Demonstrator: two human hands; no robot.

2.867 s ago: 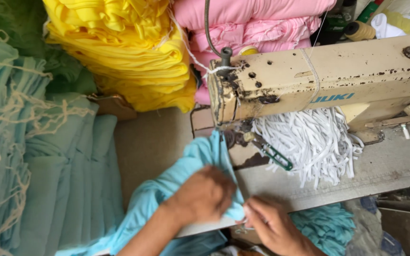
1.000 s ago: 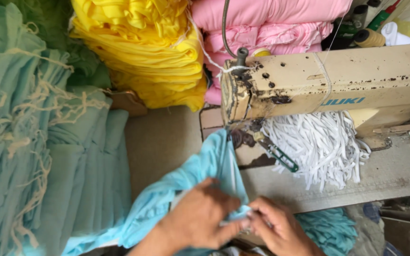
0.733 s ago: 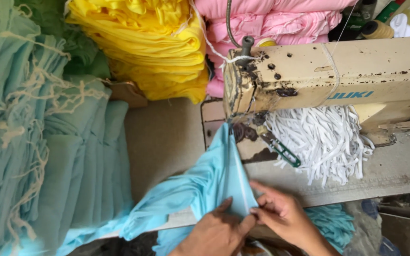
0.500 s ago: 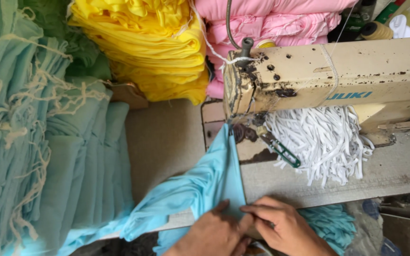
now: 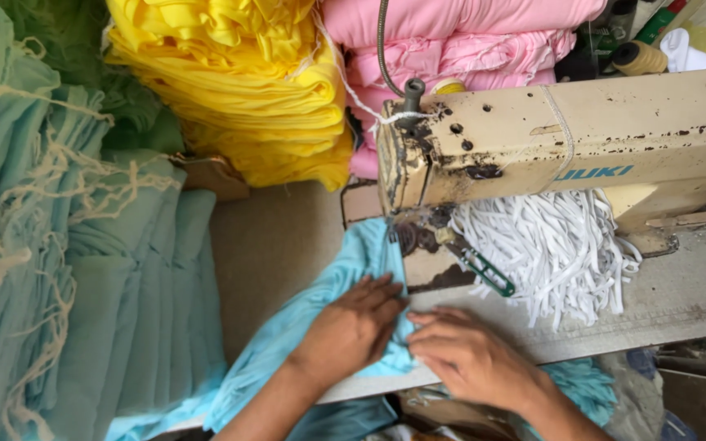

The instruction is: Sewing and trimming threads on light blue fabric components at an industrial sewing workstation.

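Left hand [image 5: 351,331] and right hand [image 5: 469,359] press turquoise fabric [image 5: 353,265].

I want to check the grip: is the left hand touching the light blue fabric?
Touching. The head view shows the left hand lying flat on the light blue fabric, fingers pressing it.

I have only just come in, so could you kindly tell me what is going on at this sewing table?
A person sits at an old cream sewing machine, both hands flat on a light blue cloth that runs up under the needle end. The left hand presses the cloth down, and the right hand rests at its edge beside it. A heap of white strips lies under the machine's arm. Stacks of green cloth, yellow cloth and pink cloth stand around.
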